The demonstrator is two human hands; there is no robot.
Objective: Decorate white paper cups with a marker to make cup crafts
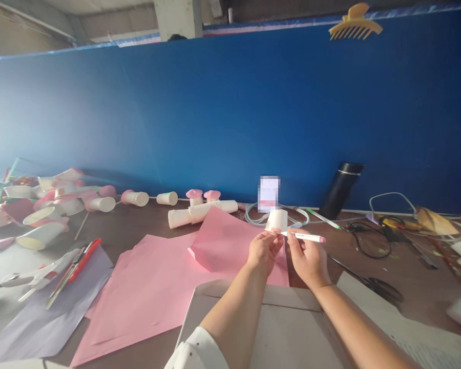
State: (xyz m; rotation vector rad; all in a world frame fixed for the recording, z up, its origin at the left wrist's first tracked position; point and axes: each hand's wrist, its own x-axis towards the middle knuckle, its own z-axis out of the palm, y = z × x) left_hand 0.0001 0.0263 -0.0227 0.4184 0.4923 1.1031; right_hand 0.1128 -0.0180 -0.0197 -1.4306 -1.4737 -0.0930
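A white paper cup [277,221], turned bottom up, is held by my left hand [264,250], whose fingers close on its lower edge. My right hand [309,260] pinches a white marker pen [307,237] with a pink end, lying almost level, its other end close to the cup. Whether the tip touches the cup is hidden by my fingers. Beneath and left of my hands lie large pink paper sheets [149,292]. Nearer to me, under my forearms, is a pale board or box lid [288,328].
A row of nested paper cups [205,212] and two pink-topped cups stand behind the paper. Many cups and a red-handled cutter [85,260] lie left. At right are a black bottle [341,189], scissors [382,289], cables and a green-tipped marker [322,219].
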